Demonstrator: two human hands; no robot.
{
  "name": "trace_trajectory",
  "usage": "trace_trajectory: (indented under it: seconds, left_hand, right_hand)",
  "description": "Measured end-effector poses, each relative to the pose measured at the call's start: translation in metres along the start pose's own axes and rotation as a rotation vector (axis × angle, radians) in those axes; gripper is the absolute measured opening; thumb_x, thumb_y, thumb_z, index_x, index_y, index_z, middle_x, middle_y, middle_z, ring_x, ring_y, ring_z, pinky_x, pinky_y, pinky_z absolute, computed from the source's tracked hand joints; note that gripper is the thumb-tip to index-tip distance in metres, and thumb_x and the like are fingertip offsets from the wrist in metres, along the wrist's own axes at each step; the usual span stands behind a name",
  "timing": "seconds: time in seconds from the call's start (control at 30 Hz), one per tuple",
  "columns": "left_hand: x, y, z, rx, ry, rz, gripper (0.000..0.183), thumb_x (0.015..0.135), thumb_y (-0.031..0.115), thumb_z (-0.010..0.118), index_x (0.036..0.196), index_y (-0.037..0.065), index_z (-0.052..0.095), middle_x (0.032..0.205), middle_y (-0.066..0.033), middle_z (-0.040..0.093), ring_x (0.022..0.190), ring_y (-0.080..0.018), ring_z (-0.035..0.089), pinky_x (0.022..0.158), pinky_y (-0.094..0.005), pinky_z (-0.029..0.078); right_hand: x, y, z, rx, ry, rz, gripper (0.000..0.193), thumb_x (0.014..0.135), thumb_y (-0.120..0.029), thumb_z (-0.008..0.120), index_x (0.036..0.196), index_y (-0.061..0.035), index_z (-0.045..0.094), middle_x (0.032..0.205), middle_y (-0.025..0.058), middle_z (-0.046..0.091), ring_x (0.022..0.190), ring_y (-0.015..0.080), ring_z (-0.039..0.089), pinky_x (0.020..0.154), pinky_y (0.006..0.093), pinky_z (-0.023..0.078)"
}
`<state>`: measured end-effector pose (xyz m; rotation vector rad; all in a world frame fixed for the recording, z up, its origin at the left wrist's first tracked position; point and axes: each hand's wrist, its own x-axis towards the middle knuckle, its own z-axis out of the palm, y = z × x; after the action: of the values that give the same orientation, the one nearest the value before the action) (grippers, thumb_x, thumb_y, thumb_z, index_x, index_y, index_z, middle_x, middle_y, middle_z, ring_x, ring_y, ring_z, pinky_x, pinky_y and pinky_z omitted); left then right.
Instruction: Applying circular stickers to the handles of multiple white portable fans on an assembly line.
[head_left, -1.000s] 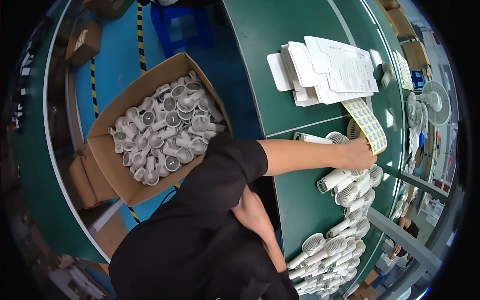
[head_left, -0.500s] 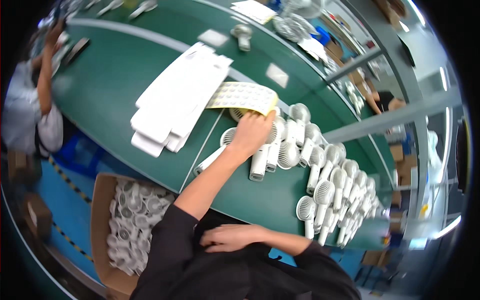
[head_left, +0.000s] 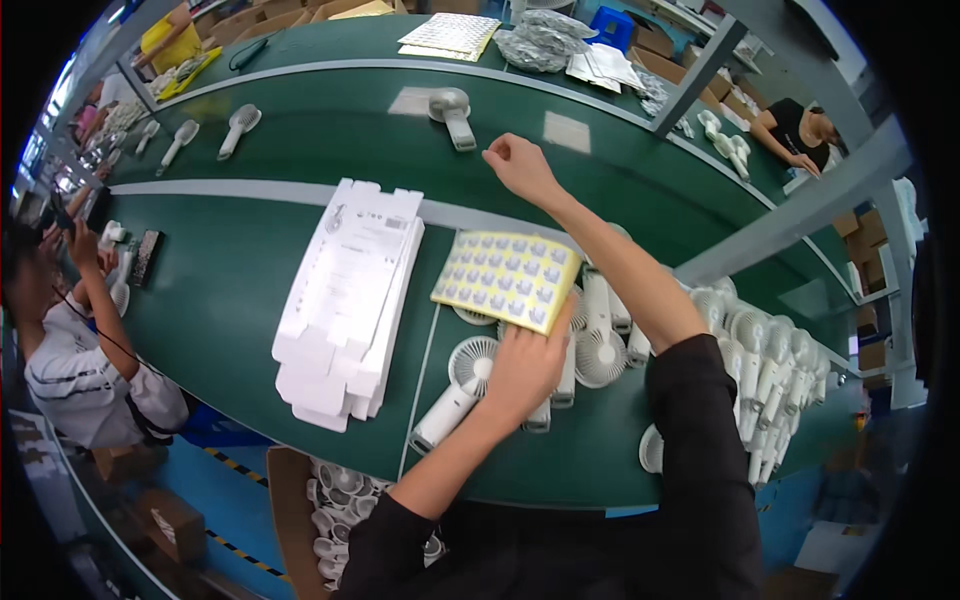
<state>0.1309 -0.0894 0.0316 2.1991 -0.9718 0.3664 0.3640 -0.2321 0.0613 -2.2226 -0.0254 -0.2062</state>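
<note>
My left hand [head_left: 530, 372] grips the lower edge of a yellow-backed sticker sheet [head_left: 508, 274] with rows of small grey labels. Under and around the sheet lie white handheld fans [head_left: 600, 355]; one fan [head_left: 458, 385] rests to the left of my left wrist. Stretched out over the green belt, my right hand [head_left: 522, 168] has its fingers curled in, and whether they pinch anything small is hidden. Just beyond it on the belt lies a single white fan [head_left: 453, 118]. Left of the sheet is a stack of flattened white boxes [head_left: 350, 290].
More fans [head_left: 770, 370] are heaped on the right of the table. A carton [head_left: 290, 520] of fans stands below the front edge. Metal posts [head_left: 790, 215] rise at the right. One co-worker [head_left: 90, 350] sits at the left, another [head_left: 800, 135] at the far right.
My right hand has gone from near my body out over the belt. My left hand still holds the sheet, now tilted more upright. The view has shifted, showing more of the left.
</note>
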Motion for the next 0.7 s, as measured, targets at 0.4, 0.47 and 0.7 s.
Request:
trace_trajectory:
  seconds: [0.4,0.47,0.7]
  left_hand:
    - [0.006,-0.011,-0.004,0.024,-0.085,-0.050,0.057,0.085,0.005,0.056,0.141,-0.002,0.044,0.118,-0.0209,0.061,0.105,-0.0331,0.060,0.095,-0.0420,0.043]
    - [0.005,-0.011,-0.006,0.007,-0.054,-0.012,0.058,0.083,0.004,0.057,0.139,-0.002,0.045,0.122,-0.0196,0.059,0.104,-0.0319,0.061,0.095,-0.0412,0.043]
    - [0.002,-0.014,-0.006,0.032,-0.004,0.012,0.054,0.085,0.008,0.059,0.137,0.000,0.048,0.118,-0.0191,0.062,0.106,-0.0329,0.060,0.097,-0.0438,0.042]
  right_hand:
    - [0.125,0.065,0.055,-0.126,-0.001,0.263,0.059,0.077,-0.037,0.070,0.113,0.0070,0.054,0.114,0.0255,0.062,0.104,0.0361,0.063,0.089,0.0424,0.051]
    - [0.114,0.059,0.055,0.057,0.025,0.304,0.056,0.078,-0.023,0.068,0.118,0.0097,0.046,0.103,0.0235,0.064,0.090,0.0303,0.068,0.076,0.0410,0.055]
    - [0.043,0.027,0.007,0.439,0.017,0.370,0.042,0.086,-0.024,0.068,0.108,0.0036,0.045,0.082,0.0087,0.058,0.059,0.0146,0.060,0.046,0.0289,0.048]
